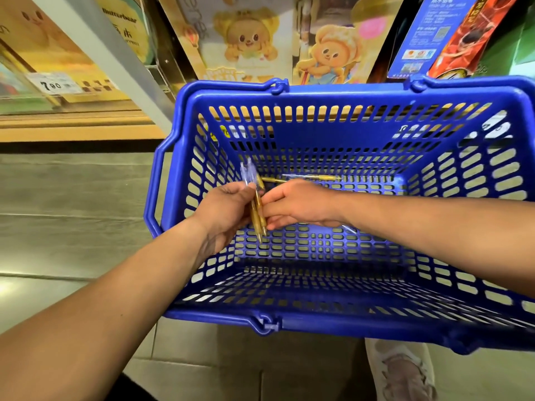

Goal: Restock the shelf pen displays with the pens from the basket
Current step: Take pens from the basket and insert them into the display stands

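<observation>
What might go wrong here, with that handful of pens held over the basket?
1. The left hand grips several gold pens in a splayed bundle while the right hand touches them. One might slip out and drop back into the blue basket.
2. A few loose pens lie on the basket floor by the far wall, partly behind the hands, so they may be overlooked.

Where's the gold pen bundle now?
Head view, left of centre: the bundle of gold pens is gripped in the left hand above the left end of the basket, the right hand right beside it.
</observation>
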The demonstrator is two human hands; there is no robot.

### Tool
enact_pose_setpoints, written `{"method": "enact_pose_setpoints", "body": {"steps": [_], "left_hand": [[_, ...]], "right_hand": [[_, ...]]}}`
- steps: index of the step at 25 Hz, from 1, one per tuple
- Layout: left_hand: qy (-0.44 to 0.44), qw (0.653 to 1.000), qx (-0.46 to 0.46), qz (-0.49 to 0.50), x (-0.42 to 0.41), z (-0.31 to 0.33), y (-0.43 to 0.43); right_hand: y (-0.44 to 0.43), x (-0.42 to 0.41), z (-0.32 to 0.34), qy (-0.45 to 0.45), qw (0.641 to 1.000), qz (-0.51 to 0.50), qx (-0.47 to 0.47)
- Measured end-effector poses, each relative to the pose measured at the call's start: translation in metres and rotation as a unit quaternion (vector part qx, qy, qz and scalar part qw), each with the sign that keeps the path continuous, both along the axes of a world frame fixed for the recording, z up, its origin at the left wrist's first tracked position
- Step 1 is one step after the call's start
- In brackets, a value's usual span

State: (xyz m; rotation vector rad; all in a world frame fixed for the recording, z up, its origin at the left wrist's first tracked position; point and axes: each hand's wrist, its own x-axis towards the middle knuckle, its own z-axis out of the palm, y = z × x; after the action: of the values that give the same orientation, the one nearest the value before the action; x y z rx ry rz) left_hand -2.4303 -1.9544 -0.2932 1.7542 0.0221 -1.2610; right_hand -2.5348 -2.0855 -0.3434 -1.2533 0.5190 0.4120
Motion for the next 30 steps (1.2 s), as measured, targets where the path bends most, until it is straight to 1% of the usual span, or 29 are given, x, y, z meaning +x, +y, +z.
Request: {"method": "enact_pose_setpoints", "body": {"steps": [5,6,8,9,10,11,12,13,14,15,16,18,21,22,23,24,26,27,28,30], "left_hand": [[0.006,1.000,0.000,0.011,-0.002,0.009,0.001],[0.001,1.000,0.002,0.010,-0.004,0.011,0.001],[-0.019,1.000,-0.003,0.015,-0.005,0.014,-0.001],[-0.033,0.999,-0.012,0.023,-0.005,0.016,-0.003],[-0.041,0.998,-0.021,0.035,-0.004,0.018,-0.004],[-0.040,0.998,-0.031,0.046,-0.003,0.020,-0.005],[-0.029,0.997,-0.039,0.051,-0.002,0.024,-0.006],[-0.016,0.998,-0.046,0.050,-0.003,0.027,-0.007],[-0.005,0.998,-0.050,0.047,-0.003,0.031,-0.007],[-0.001,0.998,-0.052,0.044,-0.003,0.033,-0.007],[-0.001,0.998,-0.053,0.044,-0.003,0.034,-0.007],[-0.008,0.997,-0.055,0.045,-0.001,0.035,-0.004],[-0.013,0.998,-0.050,0.037,0.004,0.035,0.002],[-0.011,0.998,-0.047,0.039,0.005,0.033,0.005],[-0.008,0.998,-0.045,0.044,0.006,0.031,0.006],[-0.006,0.998,-0.043,0.051,0.006,0.029,0.007],[-0.015,0.998,-0.038,0.050,0.008,0.024,0.006],[-0.025,0.998,-0.037,0.043,0.009,0.021,0.005],[-0.036,0.998,-0.035,0.034,0.009,0.019,0.003],[-0.072,0.997,-0.026,0.014,0.010,0.016,-0.001]], "right_hand": [[0.003,0.002,-0.005,-0.027,0.999,0.007,0.036],[0.004,0.002,-0.007,-0.030,0.998,0.013,0.058],[0.002,0.000,-0.011,-0.026,0.991,0.027,0.131],[-0.001,-0.002,-0.014,-0.012,0.990,0.033,0.138],[-0.004,-0.002,-0.019,0.011,0.995,0.040,0.087],[-0.008,0.000,-0.026,0.043,0.997,0.058,-0.030],[-0.011,0.003,-0.036,0.076,0.975,0.093,-0.187],[-0.012,0.008,-0.046,0.106,0.930,0.131,-0.327],[-0.010,0.015,-0.052,0.126,0.886,0.157,-0.419],[-0.006,0.023,-0.057,0.138,0.858,0.173,-0.463],[-0.002,0.031,-0.063,0.147,0.848,0.179,-0.477],[0.005,0.045,-0.070,0.163,0.844,0.174,-0.480],[0.001,0.059,-0.071,0.183,0.815,0.220,-0.504],[-0.002,0.059,-0.069,0.188,0.817,0.226,-0.495],[-0.007,0.058,-0.068,0.190,0.833,0.219,-0.472],[-0.013,0.054,-0.068,0.186,0.862,0.197,-0.429],[-0.022,0.041,-0.063,0.173,0.927,0.127,-0.308],[-0.025,0.034,-0.058,0.159,0.948,0.098,-0.259],[-0.030,0.027,-0.052,0.140,0.959,0.073,-0.234],[-0.044,0.016,-0.039,0.098,0.966,0.033,-0.236]]}}
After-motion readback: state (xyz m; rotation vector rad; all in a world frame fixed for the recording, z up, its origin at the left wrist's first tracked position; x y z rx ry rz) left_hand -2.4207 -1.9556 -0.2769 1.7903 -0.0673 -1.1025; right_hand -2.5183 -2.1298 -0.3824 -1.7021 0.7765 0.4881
